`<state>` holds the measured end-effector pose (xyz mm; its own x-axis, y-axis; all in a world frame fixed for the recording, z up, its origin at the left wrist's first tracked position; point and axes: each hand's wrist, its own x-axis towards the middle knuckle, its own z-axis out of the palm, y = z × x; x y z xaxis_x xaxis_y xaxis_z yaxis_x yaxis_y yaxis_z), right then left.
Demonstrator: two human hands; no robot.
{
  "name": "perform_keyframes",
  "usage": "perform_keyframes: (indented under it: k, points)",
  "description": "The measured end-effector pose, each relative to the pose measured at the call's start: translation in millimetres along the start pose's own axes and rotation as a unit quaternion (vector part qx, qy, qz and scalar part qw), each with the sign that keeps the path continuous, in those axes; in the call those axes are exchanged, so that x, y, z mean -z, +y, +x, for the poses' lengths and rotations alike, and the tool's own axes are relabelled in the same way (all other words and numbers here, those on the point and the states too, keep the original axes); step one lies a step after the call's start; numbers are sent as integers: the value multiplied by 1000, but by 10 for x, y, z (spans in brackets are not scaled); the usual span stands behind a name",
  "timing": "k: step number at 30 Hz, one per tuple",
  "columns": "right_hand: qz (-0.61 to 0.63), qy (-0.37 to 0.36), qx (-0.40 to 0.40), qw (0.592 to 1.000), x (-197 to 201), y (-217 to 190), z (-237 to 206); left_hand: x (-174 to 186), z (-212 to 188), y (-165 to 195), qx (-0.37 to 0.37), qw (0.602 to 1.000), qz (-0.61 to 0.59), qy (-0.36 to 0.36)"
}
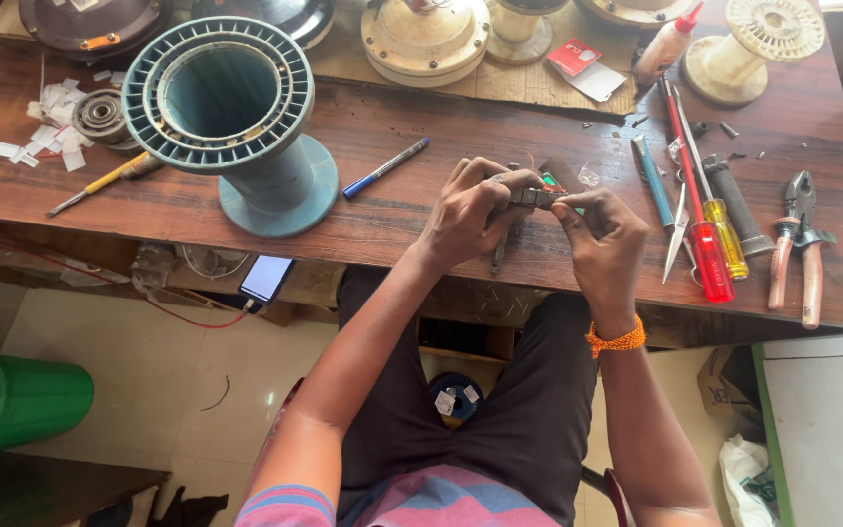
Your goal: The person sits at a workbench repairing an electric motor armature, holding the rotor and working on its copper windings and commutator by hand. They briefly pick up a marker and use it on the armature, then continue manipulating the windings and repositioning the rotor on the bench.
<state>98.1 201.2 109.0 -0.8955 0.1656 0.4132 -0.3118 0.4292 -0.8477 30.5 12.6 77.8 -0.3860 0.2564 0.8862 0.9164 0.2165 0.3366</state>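
Note:
My left hand (pixel 468 217) and my right hand (pixel 605 240) meet over the near edge of a dark wooden workbench (pixel 392 137). Between their fingertips they pinch a small dark grey part (pixel 536 198), with thin reddish wire and a bit of green showing at it. Both hands grip this part, the left from its left end, the right from its right end. An orange thread band circles my right wrist (pixel 617 341). A dark slim tool (pixel 500 252) lies on the bench just under my left hand.
A large teal spool (pixel 231 117) stands at the left, a blue pen (pixel 385 167) beside it. Screwdrivers (pixel 700 210) and pliers (pixel 800 244) lie at the right. Cream spools (pixel 426 39), a glue bottle (pixel 668 44) and paper scraps (pixel 56 132) sit at the back. A phone (pixel 265 278) lies below the bench.

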Motion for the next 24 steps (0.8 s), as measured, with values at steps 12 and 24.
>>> perform_keyframes:
  k: [12, 24]
  points:
    - [0, -28, -30, 999, 66, -98, -11, 0, 15, -15, 18, 1000, 16, -13]
    - [65, 17, 33, 997, -279, 174, -278, 74, -26, 8, -112, 982, 143, -59]
